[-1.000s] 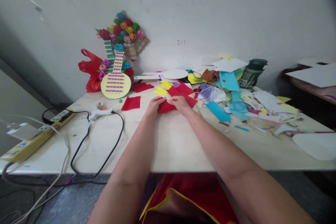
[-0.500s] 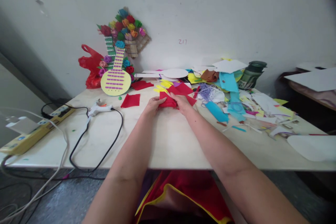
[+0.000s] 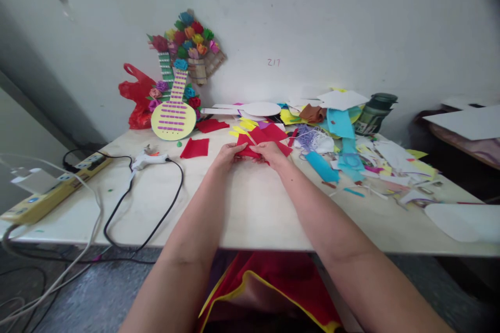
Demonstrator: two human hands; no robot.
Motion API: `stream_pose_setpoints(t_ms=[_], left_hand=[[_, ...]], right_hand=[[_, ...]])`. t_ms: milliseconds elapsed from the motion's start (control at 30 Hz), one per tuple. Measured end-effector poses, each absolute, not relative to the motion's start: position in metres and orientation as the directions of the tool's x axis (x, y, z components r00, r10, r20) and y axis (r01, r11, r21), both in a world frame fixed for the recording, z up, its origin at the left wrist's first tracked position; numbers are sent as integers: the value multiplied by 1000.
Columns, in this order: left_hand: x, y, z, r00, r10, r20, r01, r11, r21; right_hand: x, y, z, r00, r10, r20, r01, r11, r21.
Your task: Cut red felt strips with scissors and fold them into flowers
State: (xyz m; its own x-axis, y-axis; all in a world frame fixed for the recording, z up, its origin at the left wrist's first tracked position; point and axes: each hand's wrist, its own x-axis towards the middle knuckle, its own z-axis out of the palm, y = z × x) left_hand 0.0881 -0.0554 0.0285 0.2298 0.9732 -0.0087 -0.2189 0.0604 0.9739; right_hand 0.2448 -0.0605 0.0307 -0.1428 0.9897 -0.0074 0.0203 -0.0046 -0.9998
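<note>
Both of my hands meet at the middle of the table (image 3: 250, 213) on a small piece of red felt (image 3: 247, 149). My left hand (image 3: 225, 157) pinches its left side and my right hand (image 3: 270, 153) pinches its right side, fingers closed on the material. More red felt sheets (image 3: 273, 134) lie just behind the hands. A separate red felt square (image 3: 195, 148) rests to the left of my left hand.
A white glue gun (image 3: 148, 161) with a black cord lies left, beside a yellow power strip (image 3: 50, 190). A paper guitar craft (image 3: 174, 114) with paper flowers leans on the wall. Coloured paper scraps (image 3: 344, 140) and a dark green jar (image 3: 375, 112) crowd the right.
The hands have folded the red felt piece tighter and drawn closer together over it. The camera view has shifted slightly.
</note>
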Motion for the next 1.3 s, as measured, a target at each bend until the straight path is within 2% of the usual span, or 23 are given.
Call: stream_pose_setpoints(t_ms=[100, 200, 367, 500, 567, 700, 767, 900, 1000, 1100, 1200, 1300], left_hand=[[88, -53, 27, 227, 974, 0, -208, 48, 977], [87, -50, 24, 174, 984, 34, -204, 2, 979], [91, -51, 23, 142, 984, 104, -252, -66, 966], [96, -54, 22, 139, 988, 64, -300, -20, 954], [97, -55, 22, 120, 992, 47, -302, -9, 953], [92, -54, 24, 75, 995, 65, -262, -43, 964], [88, -53, 25, 110, 990, 86, -226, -59, 972], [85, -53, 25, 269, 961, 65, -172, -19, 985], [84, -56, 25, 372, 927, 50, -168, 14, 986], [84, -60, 27, 445, 895, 25, -130, 37, 991], [83, -62, 28, 472, 882, 20, -109, 36, 993], [82, -58, 26, 404, 914, 39, -129, 15, 991]], right_hand=[[243, -63, 32, -130, 991, -6, 17, -4, -1000], [243, -64, 31, -186, 982, -31, 22, -27, -999], [236, -64, 28, -244, 963, -112, -25, -121, -992], [226, -69, 31, -176, 975, -138, -134, -162, -978], [223, -73, 34, -200, 970, -139, -172, -174, -970], [226, -74, 39, -196, 971, -138, -121, -163, -979], [232, -71, 40, -130, 984, -124, -109, -138, -984], [247, -60, 36, -79, 994, -82, -197, -96, -976], [257, -56, 34, -116, 991, -70, -211, -93, -973], [260, -57, 33, -206, 977, -49, -147, -80, -986], [258, -59, 33, -232, 971, -50, -82, -70, -994], [253, -61, 34, -183, 982, -55, -100, -74, -992]])
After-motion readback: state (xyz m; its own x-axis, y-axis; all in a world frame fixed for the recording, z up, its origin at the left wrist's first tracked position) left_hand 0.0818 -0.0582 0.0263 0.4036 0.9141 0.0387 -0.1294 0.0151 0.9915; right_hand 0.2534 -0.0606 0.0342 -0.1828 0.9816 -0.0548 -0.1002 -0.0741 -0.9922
